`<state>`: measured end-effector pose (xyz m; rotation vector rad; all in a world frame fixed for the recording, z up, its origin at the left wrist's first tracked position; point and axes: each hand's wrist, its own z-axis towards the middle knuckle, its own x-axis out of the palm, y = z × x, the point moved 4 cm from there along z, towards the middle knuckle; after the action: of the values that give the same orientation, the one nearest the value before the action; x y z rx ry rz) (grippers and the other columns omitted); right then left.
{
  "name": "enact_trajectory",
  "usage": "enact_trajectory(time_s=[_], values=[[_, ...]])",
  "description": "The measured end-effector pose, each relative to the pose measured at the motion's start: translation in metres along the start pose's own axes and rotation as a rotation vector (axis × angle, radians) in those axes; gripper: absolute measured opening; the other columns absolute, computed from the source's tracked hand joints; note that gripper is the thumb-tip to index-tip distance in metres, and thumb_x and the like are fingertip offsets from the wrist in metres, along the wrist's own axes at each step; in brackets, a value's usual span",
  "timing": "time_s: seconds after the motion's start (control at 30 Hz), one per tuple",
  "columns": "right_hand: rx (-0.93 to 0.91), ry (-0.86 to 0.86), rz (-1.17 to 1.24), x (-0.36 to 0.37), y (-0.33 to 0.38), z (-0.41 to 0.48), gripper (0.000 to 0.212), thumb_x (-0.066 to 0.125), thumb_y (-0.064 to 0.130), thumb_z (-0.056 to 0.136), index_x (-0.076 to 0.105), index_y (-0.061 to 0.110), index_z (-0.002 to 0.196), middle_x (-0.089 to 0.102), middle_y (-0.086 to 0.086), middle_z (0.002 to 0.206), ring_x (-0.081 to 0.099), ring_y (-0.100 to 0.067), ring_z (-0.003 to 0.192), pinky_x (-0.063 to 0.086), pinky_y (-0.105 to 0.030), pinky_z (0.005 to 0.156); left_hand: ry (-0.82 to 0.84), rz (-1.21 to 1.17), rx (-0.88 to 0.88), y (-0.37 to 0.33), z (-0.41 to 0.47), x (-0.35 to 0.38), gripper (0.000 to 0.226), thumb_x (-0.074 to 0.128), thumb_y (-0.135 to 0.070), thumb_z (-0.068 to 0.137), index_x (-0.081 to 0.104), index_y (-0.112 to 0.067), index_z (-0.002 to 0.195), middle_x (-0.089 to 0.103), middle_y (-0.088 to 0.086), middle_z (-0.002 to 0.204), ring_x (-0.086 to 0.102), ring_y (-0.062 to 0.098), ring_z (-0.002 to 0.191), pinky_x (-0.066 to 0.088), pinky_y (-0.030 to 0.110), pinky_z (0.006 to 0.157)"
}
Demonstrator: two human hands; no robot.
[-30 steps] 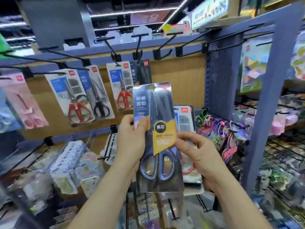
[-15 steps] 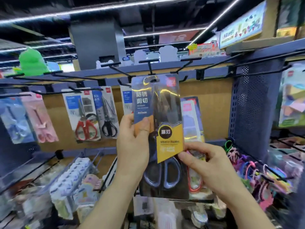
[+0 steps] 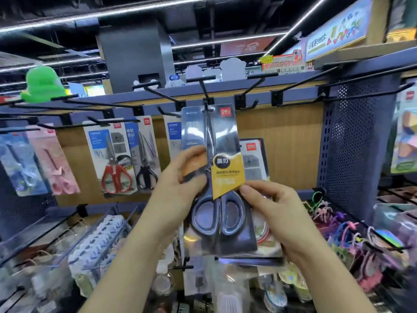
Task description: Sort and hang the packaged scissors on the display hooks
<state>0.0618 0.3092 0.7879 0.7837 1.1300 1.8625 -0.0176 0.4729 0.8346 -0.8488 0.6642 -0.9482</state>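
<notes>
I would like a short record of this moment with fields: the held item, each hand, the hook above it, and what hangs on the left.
held item: dark-handled scissors pack, upright, yellow label on its front
left hand: grips the pack's left edge, thumb on the front
right hand: pinches its right side at the label's lower corner
hook above: centre hook; the pack's top reaches its tip, threading cannot be told
hanging left: red-handled pack, black-handled pack
</notes>
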Motion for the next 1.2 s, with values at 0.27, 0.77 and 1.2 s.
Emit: enact_trajectory(time_s=[0.27,0.77,1.2], values=[[0.061,-0.266,-0.039,-0.037,-0.027,0.007,0.008,0.076,0.016,0.084,0.079,0.023,0.084,0.077,0.008,0.089,0.071,-0.011,0.089,0.053,-0.030,0.082,-0.111,0.092,0.016,0.031,0.026,0.002,0.049,0.058,0.002,0.095,0.058,-0.031,0.131,0.064,-0.024,0.120,0.060,-0.004,0.110,0.043,0.000,0.086],[-0.065,-0.183,-0.112,-0.058,-0.028,-0.005,0.062,0.077,0.025,0.082,0.051,0.050,0.133,0.058,0.034,0.127,0.060,0.006,0.114,0.053,-0.022,0.090,0.031,0.375,-0.162,0.105,0.079,0.010,0.066,0.055,-0.012,0.098,0.027,-0.041,0.151,0.033,-0.008,0.154,0.045,0.003,0.117,0.038,0.012,0.085],[-0.069,-0.088,0.049,-0.020,-0.024,-0.017,0.082,0.082,0.017,0.077,0.041,0.044,0.142,0.070,0.013,0.121,0.070,-0.011,0.108,0.059,-0.039,0.089,-0.126,0.133,-0.108,0.043,-0.012,0.051,0.037,0.073,-0.042,0.081,0.054,-0.037,0.111,0.064,-0.006,0.080,0.063,0.003,0.068,0.057,0.027,0.065]])
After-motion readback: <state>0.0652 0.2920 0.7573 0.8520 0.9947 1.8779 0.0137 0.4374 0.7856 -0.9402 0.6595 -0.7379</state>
